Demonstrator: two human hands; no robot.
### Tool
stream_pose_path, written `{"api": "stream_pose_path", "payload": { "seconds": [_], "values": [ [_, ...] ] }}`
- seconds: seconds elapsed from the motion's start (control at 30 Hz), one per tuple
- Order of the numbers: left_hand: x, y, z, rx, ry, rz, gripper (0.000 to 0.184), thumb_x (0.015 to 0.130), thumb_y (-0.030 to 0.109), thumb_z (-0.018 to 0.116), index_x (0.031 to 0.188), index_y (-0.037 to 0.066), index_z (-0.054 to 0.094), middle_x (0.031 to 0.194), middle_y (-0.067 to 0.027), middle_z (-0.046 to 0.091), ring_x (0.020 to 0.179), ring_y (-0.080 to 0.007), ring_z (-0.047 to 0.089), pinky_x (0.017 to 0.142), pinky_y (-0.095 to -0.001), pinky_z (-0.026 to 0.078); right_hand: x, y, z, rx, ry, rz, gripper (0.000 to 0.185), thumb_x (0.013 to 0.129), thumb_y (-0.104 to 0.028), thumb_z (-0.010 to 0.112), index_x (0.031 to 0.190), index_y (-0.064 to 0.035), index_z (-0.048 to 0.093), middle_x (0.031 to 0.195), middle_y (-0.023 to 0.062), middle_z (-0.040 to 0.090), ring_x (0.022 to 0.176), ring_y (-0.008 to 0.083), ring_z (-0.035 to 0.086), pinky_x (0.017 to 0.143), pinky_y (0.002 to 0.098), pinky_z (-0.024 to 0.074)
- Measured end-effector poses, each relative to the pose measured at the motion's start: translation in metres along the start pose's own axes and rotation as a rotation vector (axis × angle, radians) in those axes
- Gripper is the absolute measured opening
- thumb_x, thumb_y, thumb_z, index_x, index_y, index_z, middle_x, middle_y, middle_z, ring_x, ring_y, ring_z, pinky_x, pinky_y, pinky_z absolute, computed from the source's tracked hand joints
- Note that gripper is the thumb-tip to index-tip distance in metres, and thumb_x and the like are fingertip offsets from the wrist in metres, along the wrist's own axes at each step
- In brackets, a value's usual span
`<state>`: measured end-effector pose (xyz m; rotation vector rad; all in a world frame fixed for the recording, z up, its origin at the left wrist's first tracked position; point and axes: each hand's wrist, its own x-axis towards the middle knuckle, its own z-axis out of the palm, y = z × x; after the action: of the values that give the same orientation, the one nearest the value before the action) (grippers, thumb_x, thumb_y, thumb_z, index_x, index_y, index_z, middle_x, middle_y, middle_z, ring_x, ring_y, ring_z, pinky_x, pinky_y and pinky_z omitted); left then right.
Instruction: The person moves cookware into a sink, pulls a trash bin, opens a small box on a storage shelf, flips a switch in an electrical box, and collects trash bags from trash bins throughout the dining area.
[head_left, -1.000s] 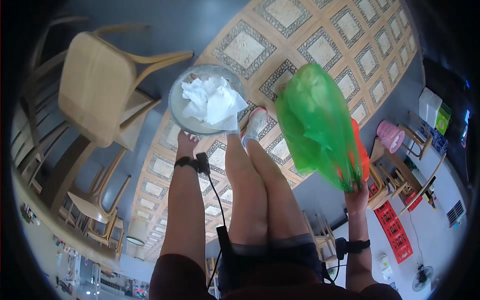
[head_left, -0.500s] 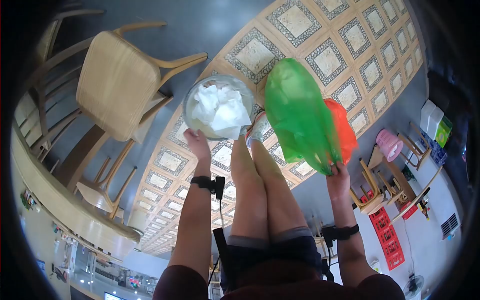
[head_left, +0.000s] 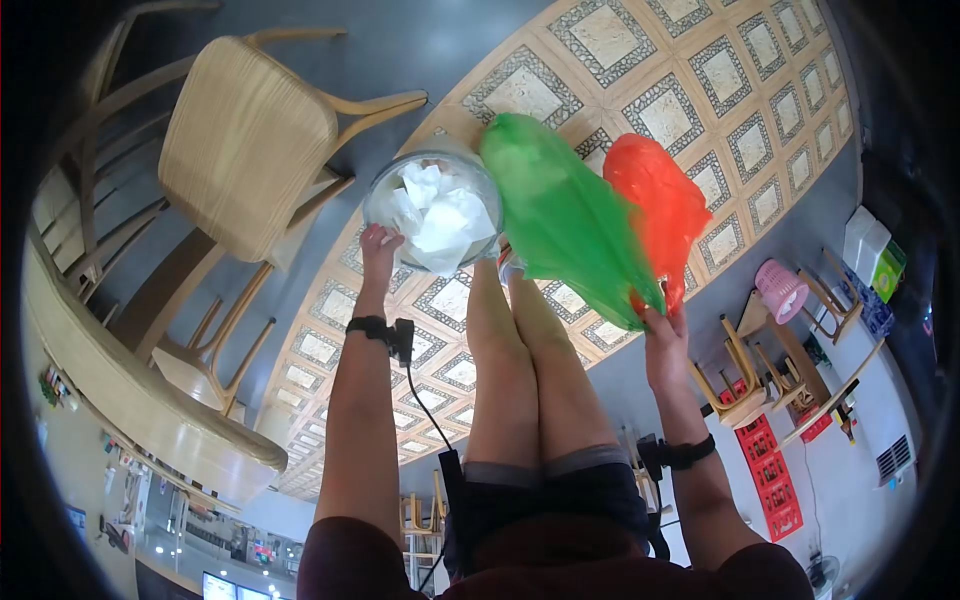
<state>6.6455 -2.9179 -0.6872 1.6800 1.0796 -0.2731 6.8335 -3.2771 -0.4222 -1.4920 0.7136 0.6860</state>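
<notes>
A round clear waste bin (head_left: 376,190) holds crumpled white tissues (head_left: 450,222) in front of my legs. My left hand (head_left: 380,243) has its fingers curled over the near left part of the bin's rim. My right hand (head_left: 664,335) grips the gathered ends of a green plastic bag (head_left: 560,205) and a red plastic bag (head_left: 652,185). Both bags hang puffed out, the green one beside the bin's right side and the red one farther right. Whatever is inside the bags cannot be made out.
A wooden chair (head_left: 250,140) stands close on the left, near a long pale table edge (head_left: 150,405). Patterned tiles (head_left: 520,90) cover the floor. At the right are stools (head_left: 740,380), a pink basket (head_left: 780,290) and red crates (head_left: 768,480).
My left hand has moved up along the rim and its fingers now curl over it. The green bag has swung left against the bin, and the red bag shows more fully beside it.
</notes>
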Motion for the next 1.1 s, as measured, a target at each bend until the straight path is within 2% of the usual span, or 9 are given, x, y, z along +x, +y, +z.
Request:
{"api": "stream_pose_path", "payload": {
  "seconds": [0.1,0.23,0.3,0.4,0.6,0.73,0.83,0.93,1.1],
  "values": [
    [0.007,0.034,-0.003,-0.251,-0.012,-0.149,0.029,0.067,0.018,0.066,0.088,0.000,0.057,0.109,-0.0169,0.045,0.100,-0.0259,0.045,0.084,-0.0334,0.038,0.007,-0.002,0.028,-0.063,0.011,-0.093,0.060,0.080,0.001,0.046,0.132,-0.0042,0.017,0.126,0.0087,0.037,0.113,0.0172,0.038,0.094,0.0309,0.0303],
    [0.008,0.050,0.014,0.294,0.160,0.125,0.024,0.069,0.021,0.064,0.081,0.001,0.058,0.105,-0.0195,0.046,0.103,-0.0296,0.043,0.088,-0.0375,0.035,0.021,0.013,0.057,-0.333,-0.276,-0.198,0.070,0.080,0.000,0.046,0.135,-0.0052,0.003,0.132,0.0126,0.029,0.116,0.0220,0.036,0.095,0.0328,0.0309],
    [0.002,0.069,0.021,0.642,0.220,0.198,0.024,0.070,0.022,0.062,0.080,0.000,0.058,0.104,-0.0217,0.046,0.104,-0.0324,0.042,0.089,-0.0383,0.034,0.043,0.038,0.078,-0.436,-0.323,-0.176,0.068,0.078,-0.003,0.052,0.134,-0.0053,0.013,0.128,0.0137,0.034,0.113,0.0209,0.038,0.093,0.0313,0.0328],
    [0.001,0.072,0.045,0.609,0.504,0.296,0.020,0.072,0.020,0.060,0.074,0.000,0.056,0.100,-0.0216,0.049,0.101,-0.0351,0.045,0.088,-0.0383,0.034,0.111,0.087,0.101,-0.809,-0.267,-0.251,0.064,0.073,-0.021,0.061,0.125,-0.0023,0.030,0.110,0.0220,0.050,0.101,0.0314,0.051,0.084,0.0354,0.0408],
    [0.000,0.069,0.051,0.135,0.252,0.131,0.015,0.076,0.014,0.056,0.072,0.000,0.051,0.093,-0.0194,0.052,0.090,-0.0363,0.048,0.083,-0.0388,0.038,0.203,0.147,0.155,-1.278,-0.288,-0.081,0.041,0.070,-0.032,0.059,0.095,0.0009,0.054,0.092,0.0228,0.058,0.090,0.0367,0.055,0.078,0.0423,0.0436],
    [-0.057,0.111,0.096,0.045,-0.280,0.284,0.012,0.076,0.012,0.057,0.075,0.001,0.051,0.094,-0.0195,0.051,0.088,-0.0364,0.049,0.076,-0.0406,0.038,0.199,0.172,0.183,-1.233,-0.275,-0.129,0.031,0.071,-0.026,0.052,0.085,0.0018,0.059,0.089,0.0240,0.058,0.086,0.0364,0.057,0.077,0.0426,0.0449],
    [-0.082,0.126,0.105,0.321,0.152,0.508,0.011,0.074,0.011,0.058,0.077,0.002,0.051,0.086,-0.0155,0.050,0.080,-0.0325,0.049,0.070,-0.0381,0.039,0.190,0.175,0.194,-1.071,-0.178,0.000,0.033,0.069,-0.026,0.056,0.086,0.0024,0.058,0.087,0.0234,0.059,0.084,0.0367,0.057,0.075,0.0416,0.0454],
    [-0.103,0.143,0.074,0.334,0.249,0.358,0.013,0.074,0.011,0.058,0.078,0.002,0.051,0.078,-0.0127,0.049,0.076,-0.0279,0.047,0.066,-0.0348,0.039,0.167,0.159,0.178,-0.758,-0.048,0.060,0.036,0.069,-0.024,0.061,0.094,0.0016,0.056,0.088,0.0212,0.059,0.083,0.0338,0.058,0.074,0.0388,0.0456],
    [-0.150,0.210,-0.013,-0.390,0.075,-0.149,0.005,0.083,0.009,0.052,0.084,0.006,0.049,0.069,0.0029,0.041,0.061,-0.0050,0.038,0.052,-0.0197,0.031,0.129,0.109,0.098,-0.207,-0.046,-0.218,0.053,0.072,-0.012,0.060,0.121,-0.0035,0.040,0.099,0.0097,0.057,0.089,0.0169,0.054,0.077,0.0267,0.0417]
  ]
}}
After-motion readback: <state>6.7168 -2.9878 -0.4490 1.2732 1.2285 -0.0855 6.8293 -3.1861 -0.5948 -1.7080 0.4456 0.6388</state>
